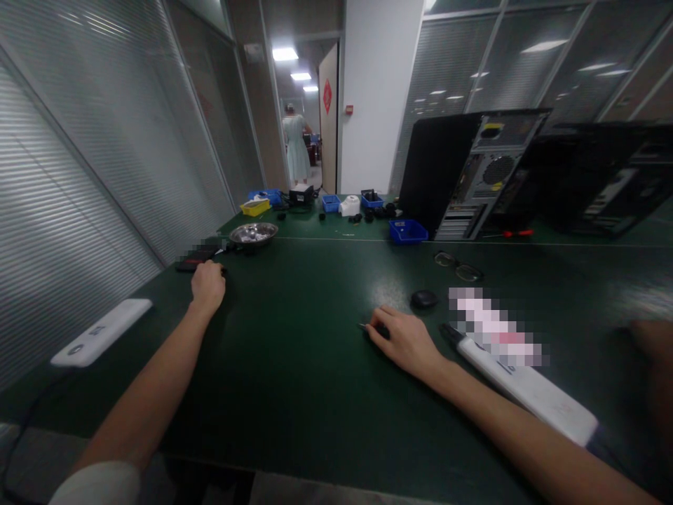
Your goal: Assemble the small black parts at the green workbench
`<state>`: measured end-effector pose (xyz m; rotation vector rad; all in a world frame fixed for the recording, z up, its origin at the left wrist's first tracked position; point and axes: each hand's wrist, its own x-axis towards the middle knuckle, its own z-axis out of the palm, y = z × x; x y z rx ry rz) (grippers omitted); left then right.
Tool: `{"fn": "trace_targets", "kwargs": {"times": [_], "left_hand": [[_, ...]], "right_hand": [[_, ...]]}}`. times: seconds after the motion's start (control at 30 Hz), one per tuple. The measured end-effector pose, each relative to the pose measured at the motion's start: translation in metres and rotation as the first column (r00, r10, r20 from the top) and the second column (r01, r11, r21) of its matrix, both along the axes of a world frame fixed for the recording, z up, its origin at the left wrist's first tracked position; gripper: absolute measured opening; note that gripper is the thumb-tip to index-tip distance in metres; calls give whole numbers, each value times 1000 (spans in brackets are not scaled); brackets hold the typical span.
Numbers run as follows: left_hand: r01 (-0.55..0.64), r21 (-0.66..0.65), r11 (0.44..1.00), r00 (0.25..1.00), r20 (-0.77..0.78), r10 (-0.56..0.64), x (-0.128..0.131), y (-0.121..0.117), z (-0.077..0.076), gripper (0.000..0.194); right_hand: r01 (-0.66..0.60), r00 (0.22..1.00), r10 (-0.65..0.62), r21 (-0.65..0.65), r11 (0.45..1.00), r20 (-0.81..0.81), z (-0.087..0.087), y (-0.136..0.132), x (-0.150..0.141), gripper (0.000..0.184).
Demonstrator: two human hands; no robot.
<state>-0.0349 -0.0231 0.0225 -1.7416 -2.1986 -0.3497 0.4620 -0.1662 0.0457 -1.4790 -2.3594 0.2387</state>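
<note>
At the left of the head view, my left hand (209, 284) is closed beside a black, partly blurred-out item (198, 257). A little dark material shows by its fingers, but what they hold is hidden. My right hand (402, 338) rests low over the green table (294, 365), its fingers curled round a small dark tool (385, 332) with a thin metal tip pointing left. Just beyond that hand lies a black computer mouse (423, 299). A shiny metal bowl (253, 235) stands past my left hand.
White power strips lie at left (102, 333) and right (531, 386). Glasses (457, 266) and a blue bin (408, 231) sit near a computer case (473, 175). Small bins line the back. Another person's blurred hand (652, 340) is at far right; a person (297, 147) stands beyond the doorway.
</note>
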Motion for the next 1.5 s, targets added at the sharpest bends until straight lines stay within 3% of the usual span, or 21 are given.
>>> {"fn": "trace_targets", "kwargs": {"times": [0.43, 0.53, 0.6, 0.67, 0.7, 0.8, 0.83, 0.9, 1.03, 1.3, 1.5], "left_hand": [[-113, 51, 992, 951, 296, 93, -5, -4, 3, 23], [-29, 68, 997, 948, 319, 6, 19, -6, 16, 24], [119, 106, 987, 918, 367, -150, 53, -13, 27, 25], [333, 145, 932, 810, 463, -361, 101, -28, 35, 25], [477, 166, 863, 704, 516, -488, 127, -39, 37, 25], [818, 153, 555, 353, 629, -693, 199, -79, 33, 21], [882, 138, 452, 265, 646, -715, 217, -91, 30, 18], [936, 124, 330, 173, 654, -736, 240, -109, 23, 14], [952, 114, 286, 162, 604, -780, 246, -117, 20, 10], [946, 74, 316, 213, 594, -776, 241, -115, 23, 19], [961, 147, 232, 107, 578, -809, 239, -113, 22, 25]], "right_hand": [[-5, 1000, 5, 3, 1000, -23, 1, 0, 0, 21], [-3, 1000, 3, -2, 1000, -30, 0, 0, 0, 21], [2, 1000, -2, -1, 1000, -31, 0, 1, 0, 21], [4, 999, -4, -2, 1000, -34, 0, 1, 0, 21], [3, 999, -3, -3, 1000, -39, -1, 0, 0, 21], [-6, 998, 5, -2, 1000, -69, -2, 0, -1, 21], [-9, 997, 9, 1, 1000, -82, -2, -1, -1, 20], [-21, 995, 22, 8, 1000, -100, -3, -2, -2, 19], [-50, 993, 51, 15, 999, -111, -2, -4, -5, 17], [-68, 993, 69, 21, 997, -96, -1, -5, -6, 18], [-94, 990, 95, 8, 996, -108, 0, -7, -9, 19]]}}
